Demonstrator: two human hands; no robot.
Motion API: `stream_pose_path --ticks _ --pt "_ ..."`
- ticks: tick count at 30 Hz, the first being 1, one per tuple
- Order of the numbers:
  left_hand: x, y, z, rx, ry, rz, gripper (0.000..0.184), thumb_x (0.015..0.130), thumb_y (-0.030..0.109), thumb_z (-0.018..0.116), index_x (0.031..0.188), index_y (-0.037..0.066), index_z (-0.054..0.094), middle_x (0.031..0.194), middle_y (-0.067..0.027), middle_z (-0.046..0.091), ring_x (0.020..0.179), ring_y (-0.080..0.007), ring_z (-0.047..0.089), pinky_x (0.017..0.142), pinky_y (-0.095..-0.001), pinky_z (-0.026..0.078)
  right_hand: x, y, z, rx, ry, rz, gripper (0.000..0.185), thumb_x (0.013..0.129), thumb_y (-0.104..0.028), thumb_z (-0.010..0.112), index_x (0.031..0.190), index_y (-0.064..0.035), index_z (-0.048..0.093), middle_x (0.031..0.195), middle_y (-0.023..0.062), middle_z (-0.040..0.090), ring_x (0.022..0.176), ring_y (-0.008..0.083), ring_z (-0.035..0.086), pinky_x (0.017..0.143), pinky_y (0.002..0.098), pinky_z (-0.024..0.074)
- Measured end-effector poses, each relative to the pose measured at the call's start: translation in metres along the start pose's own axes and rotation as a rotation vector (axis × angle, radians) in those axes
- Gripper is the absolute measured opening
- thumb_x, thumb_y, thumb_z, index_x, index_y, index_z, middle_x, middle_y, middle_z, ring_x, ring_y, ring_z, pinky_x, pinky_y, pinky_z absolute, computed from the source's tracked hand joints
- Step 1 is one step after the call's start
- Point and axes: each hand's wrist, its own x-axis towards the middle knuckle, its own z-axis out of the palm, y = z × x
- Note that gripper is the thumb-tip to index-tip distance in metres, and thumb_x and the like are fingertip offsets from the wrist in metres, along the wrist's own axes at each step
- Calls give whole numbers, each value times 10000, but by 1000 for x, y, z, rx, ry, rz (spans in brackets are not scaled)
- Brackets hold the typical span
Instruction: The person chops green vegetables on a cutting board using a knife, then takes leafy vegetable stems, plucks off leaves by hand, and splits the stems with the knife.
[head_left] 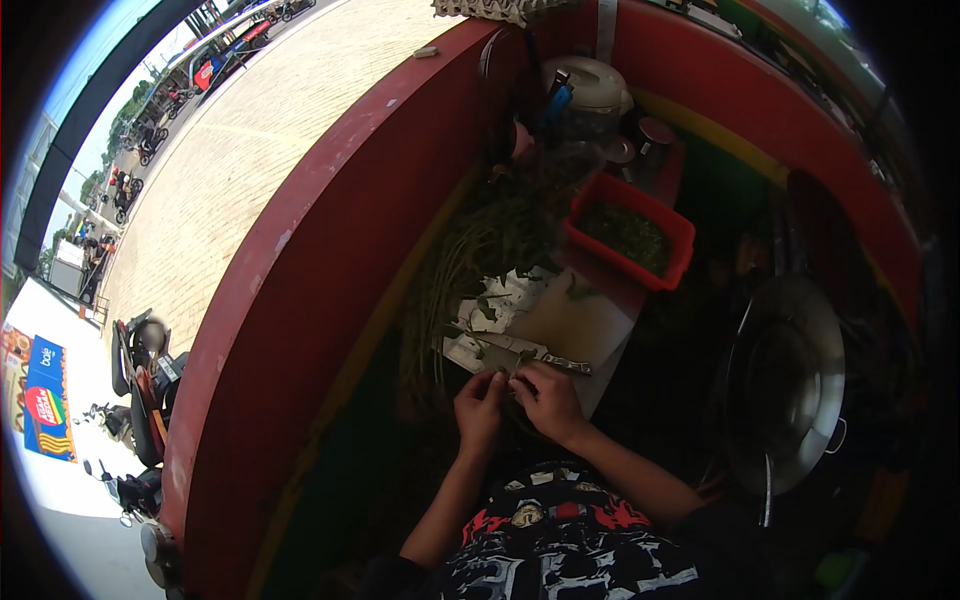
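Observation:
Close together in front of my body, my left hand [479, 408] and my right hand [549, 398] are closed in a pinch on a small leafy green stem [524, 358], partly hidden by the fingers. Just beyond them a knife [515, 345] lies across the near part of a pale cutting board [590, 322]. White paper or plastic [505, 298] with bits of leaf on it sits left of the board. A bunch of long-stemmed greens [450, 262] spreads along the low wall. Farther off, a red plastic tub [683, 240] holds chopped greens [628, 232].
A large metal wok [795, 385] stands at my right, a ladle-like handle [768, 490] at its near rim. A pale rice cooker [590, 88] is in the far corner. A red wall [330, 230] borders my left; motorbikes [145, 390] stand outside.

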Motion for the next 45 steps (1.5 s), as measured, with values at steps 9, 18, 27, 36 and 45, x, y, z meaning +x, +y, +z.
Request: stream_pose_path --ticks 9,18,27,36,45 --pt "37 17 -74 -232 257 44 279 1001 177 678 1223 27 602 999 -27 630 833 -132 608 703 -316 533 0 27 -15 -57 50 39 148 930 -142 689 948 3 667 899 160 649 777 356 660 686 418 514" --pt "-1 10 -23 -127 -159 -211 268 973 121 695 1200 10 605 1067 -72 664 941 -185 689 802 -337 589 76 109 -43 -354 115 216 208 919 -187 701 974 12 680 997 199 691 849 366 688 736 419 535" --pt "-3 4 -3 -56 -178 -243 268 964 109 699 1191 -2 609 997 -48 640 861 -136 660 788 -296 579 31 46 -16 391 -187 586 374 938 -333 717 981 38 713 800 106 706 742 198 678 691 348 536" --pt "2 3 11 -8 -387 -243 344 951 119 710 1259 14 597 1010 -37 648 862 -127 650 791 -302 561 19 53 -17 391 -49 506 276 981 -262 701 986 14 704 763 14 670 673 78 601 617 264 487" --pt "-11 10 12 56 -499 -297 390 990 182 676 1320 -5 584 1006 -46 691 894 -132 667 833 -287 535 18 65 -20 570 75 572 235 954 -237 742 974 -3 728 750 -16 662 647 65 571 597 250 474"
